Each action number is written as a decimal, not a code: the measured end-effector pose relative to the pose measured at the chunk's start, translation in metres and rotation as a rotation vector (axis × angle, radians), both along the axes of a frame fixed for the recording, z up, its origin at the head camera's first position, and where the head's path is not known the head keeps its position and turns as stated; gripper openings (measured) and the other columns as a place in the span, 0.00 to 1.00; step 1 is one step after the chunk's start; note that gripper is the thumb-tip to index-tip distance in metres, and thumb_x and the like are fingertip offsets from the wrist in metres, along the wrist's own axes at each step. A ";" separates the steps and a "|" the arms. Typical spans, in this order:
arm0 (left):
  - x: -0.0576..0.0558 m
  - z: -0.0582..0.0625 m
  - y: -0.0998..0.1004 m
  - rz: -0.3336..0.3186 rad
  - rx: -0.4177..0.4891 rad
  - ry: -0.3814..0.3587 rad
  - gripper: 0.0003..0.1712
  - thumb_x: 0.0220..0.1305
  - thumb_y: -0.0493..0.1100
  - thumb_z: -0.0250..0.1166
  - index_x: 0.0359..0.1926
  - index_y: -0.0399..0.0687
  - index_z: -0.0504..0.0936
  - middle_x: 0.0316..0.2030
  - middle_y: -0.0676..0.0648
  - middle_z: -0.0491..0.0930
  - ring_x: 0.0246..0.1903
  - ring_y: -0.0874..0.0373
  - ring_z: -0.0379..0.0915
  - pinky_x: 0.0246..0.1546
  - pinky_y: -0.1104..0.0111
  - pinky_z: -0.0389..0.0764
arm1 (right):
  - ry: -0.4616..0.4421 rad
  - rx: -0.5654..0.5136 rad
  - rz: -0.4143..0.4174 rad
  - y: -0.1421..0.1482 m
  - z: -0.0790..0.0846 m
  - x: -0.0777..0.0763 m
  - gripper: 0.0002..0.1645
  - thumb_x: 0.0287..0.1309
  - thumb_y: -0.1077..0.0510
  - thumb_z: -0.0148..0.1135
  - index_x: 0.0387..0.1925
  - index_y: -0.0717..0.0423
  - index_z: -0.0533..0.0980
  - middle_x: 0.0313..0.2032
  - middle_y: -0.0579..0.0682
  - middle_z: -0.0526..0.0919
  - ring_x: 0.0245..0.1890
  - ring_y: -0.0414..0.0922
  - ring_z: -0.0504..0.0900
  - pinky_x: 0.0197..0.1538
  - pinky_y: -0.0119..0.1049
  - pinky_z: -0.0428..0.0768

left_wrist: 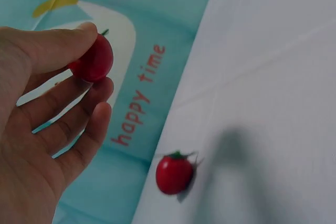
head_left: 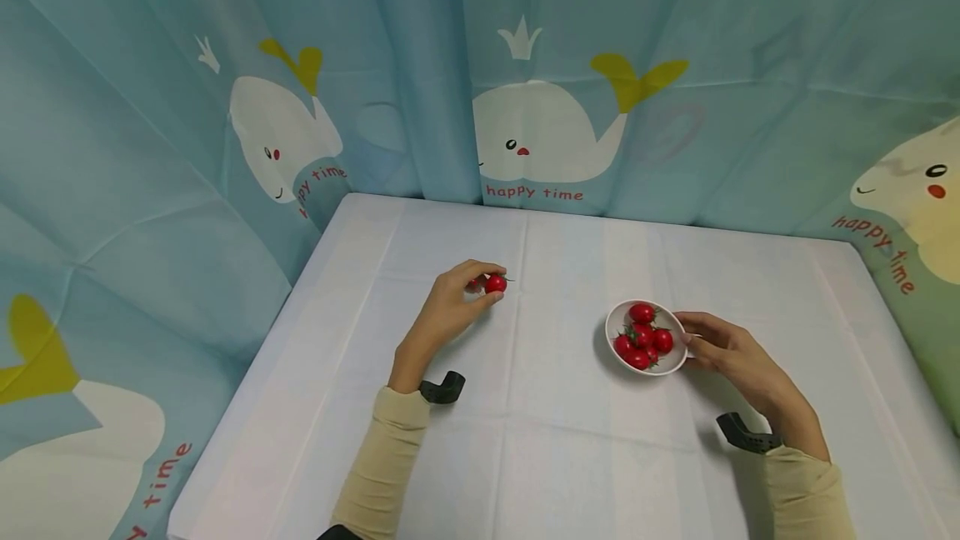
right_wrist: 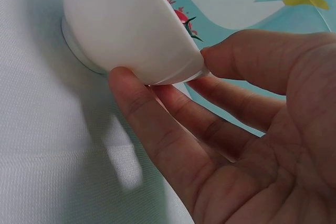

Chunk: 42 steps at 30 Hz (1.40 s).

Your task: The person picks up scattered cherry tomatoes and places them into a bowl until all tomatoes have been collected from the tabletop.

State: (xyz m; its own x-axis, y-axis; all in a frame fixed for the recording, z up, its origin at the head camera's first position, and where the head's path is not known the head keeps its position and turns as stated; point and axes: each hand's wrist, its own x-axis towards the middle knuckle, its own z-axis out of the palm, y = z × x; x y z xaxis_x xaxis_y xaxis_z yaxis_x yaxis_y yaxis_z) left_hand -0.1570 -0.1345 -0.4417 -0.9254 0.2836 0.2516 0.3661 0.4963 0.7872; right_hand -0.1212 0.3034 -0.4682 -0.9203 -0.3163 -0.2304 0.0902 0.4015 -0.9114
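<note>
My left hand [head_left: 450,307] pinches a red cherry tomato [left_wrist: 95,60] between thumb and fingertips, above the table. A second cherry tomato [left_wrist: 174,174] with a green stem lies on the white cloth below; in the head view it is partly hidden behind the hand. My right hand [head_left: 738,357] grips the right side of a small white bowl [right_wrist: 115,30], its thumb at the rim and its fingers against the underside. Several cherry tomatoes [head_left: 642,335] with green stems fill the bowl. Whether the bowl's foot rests on the cloth, I cannot tell.
A white cloth [head_left: 555,440] covers the table. Blue-green curtains [head_left: 420,107] printed with whales hang along the far edge and both sides. Each wrist wears a black strap [head_left: 442,388].
</note>
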 end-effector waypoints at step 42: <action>0.005 -0.004 0.119 -0.291 0.209 -0.283 0.20 0.72 0.44 0.69 0.63 0.51 0.83 0.54 0.50 0.86 0.51 0.69 0.80 0.48 0.77 0.83 | -0.011 0.015 -0.001 0.000 0.001 0.000 0.34 0.79 0.51 0.55 0.75 0.66 0.62 0.55 0.30 0.77 0.51 0.23 0.79 0.52 0.26 0.85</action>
